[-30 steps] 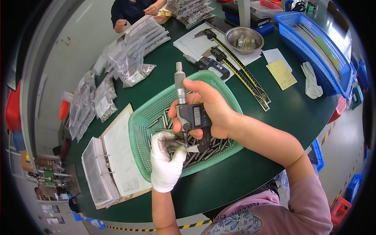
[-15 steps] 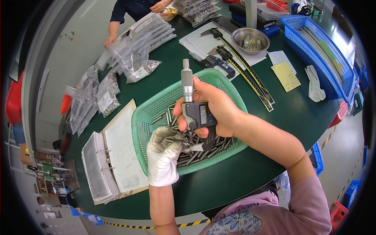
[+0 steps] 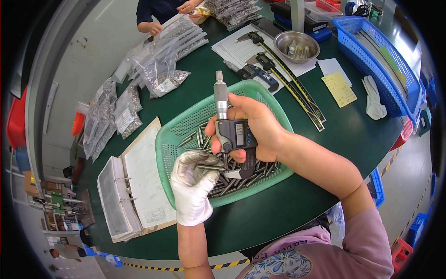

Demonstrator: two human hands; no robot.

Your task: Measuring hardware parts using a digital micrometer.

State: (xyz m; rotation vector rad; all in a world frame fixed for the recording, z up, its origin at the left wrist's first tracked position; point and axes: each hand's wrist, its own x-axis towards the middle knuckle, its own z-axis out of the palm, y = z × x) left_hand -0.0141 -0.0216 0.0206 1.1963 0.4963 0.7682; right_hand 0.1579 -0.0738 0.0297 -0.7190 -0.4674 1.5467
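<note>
My bare right hand [image 3: 251, 128] is closed round a digital micrometer [image 3: 233, 131], its silver thimble pointing away from me and its dark frame toward me. My left hand [image 3: 191, 183], in a white glove with grey-stained fingers, pinches a metal pin [image 3: 210, 167]. The pin lies crosswise, its right end at the micrometer's jaws; whether it touches both faces I cannot tell. Both hands are over a green perforated plastic basket [image 3: 174, 125]. Inside it lie many loose metal pins [image 3: 228, 188], partly hidden by my hands.
An open ring binder [image 3: 147, 195] lies left of the basket. Bags of metal parts [image 3: 127, 111] stand beyond it, near a co-worker's hand [image 3: 154, 29]. Calipers [image 3: 292, 86], a steel bowl [image 3: 297, 46], a white glove [image 3: 373, 98] and a blue basket [image 3: 371, 69] lie toward the right.
My left hand has shifted slightly left, its fingers opening a little so more of the pin shows. Digits now show on the micrometer's display. The co-worker's hand moved up off the bags.
</note>
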